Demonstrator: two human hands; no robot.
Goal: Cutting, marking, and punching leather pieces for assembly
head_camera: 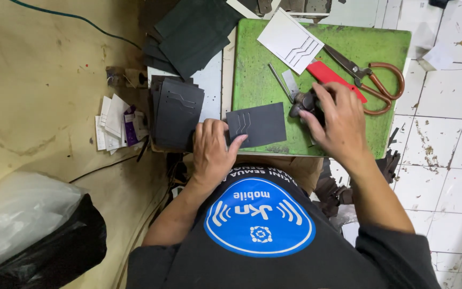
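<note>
Right now the green cutting board [348, 48] sits under both hands; the dark slotted card [258, 124] lies at its near edge, left hand [212, 150] pinning its corner w/ flat fingertips, not gripping. Right hand [338, 120] is closed on a small dark tool [303, 103] just right of the card; if the light pin slips, the card could skid off the edge, and scissors [372, 80] beyond the knuckles could snag.
</note>
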